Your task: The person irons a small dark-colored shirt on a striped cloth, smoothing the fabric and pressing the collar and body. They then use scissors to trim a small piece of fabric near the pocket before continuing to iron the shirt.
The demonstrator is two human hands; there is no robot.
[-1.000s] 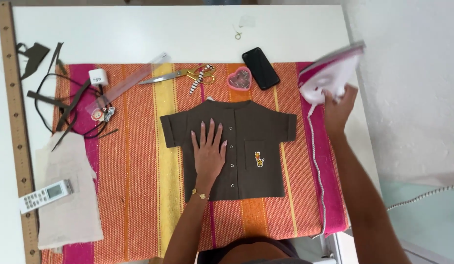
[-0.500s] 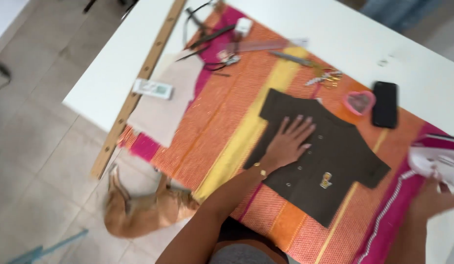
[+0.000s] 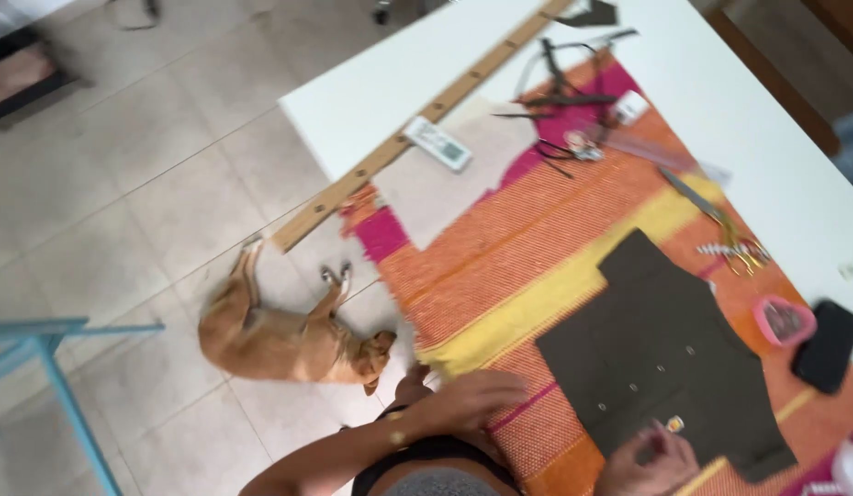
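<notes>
The left hand [image 3: 468,397] is hovering open, grasping nothing, with the brown shirt [image 3: 670,358] lying flat just beyond its fingertips on the striped cloth [image 3: 500,248]. The right hand [image 3: 647,464] is touching the shirt's near hem, fingers curled; its grip is unclear.

I see a pale tiled floor [image 3: 123,165] left of the white worktop [image 3: 399,92], a tan dog [image 3: 280,340] lying there, a blue frame [image 3: 41,367] nearby.

A white tabletop [image 3: 426,87] carries a striped orange, yellow and pink woven cloth [image 3: 527,239], spread just beyond the fingers [image 3: 500,390]. Farther off, a long wooden ruler [image 3: 417,138] lies along the tabletop's edge, a pale fabric piece [image 3: 454,188] beside it.
</notes>
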